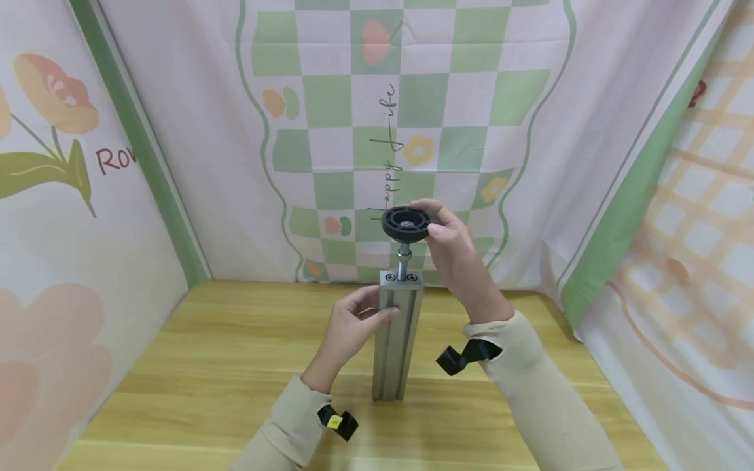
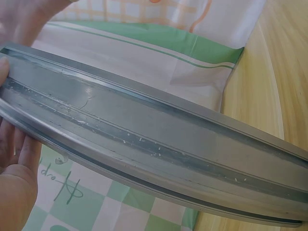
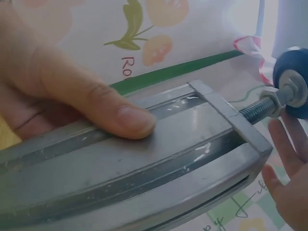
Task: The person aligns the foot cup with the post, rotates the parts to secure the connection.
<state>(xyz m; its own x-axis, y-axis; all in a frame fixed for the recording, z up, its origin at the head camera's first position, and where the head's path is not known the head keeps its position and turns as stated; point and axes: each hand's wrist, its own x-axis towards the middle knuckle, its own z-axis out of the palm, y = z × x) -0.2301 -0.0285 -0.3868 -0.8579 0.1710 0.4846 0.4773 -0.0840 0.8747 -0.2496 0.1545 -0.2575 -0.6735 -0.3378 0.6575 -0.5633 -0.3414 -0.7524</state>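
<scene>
A grey slotted aluminium profile (image 1: 396,347) stands upright on the table, its lower end on the wood. My left hand (image 1: 344,333) grips it near the top, thumb across the front face, as the right wrist view also shows. Out of the bolted end plate (image 1: 400,280) rises a threaded rod (image 3: 257,109) with a hex nut (image 3: 272,98). The rod carries a round black levelling foot (image 1: 393,230), cup side up. At the foot's right rim my right hand (image 1: 462,261) pinches it between thumb and fingers. White specks dot the profile's groove (image 2: 139,139) in the left wrist view.
The wooden table (image 1: 235,366) extends around the profile. Behind it hangs a green-and-white checked cloth (image 1: 330,98), with printed curtains on the left (image 1: 71,229) and right (image 1: 677,261). Black wrist mounts (image 1: 468,356) sit at both cuffs.
</scene>
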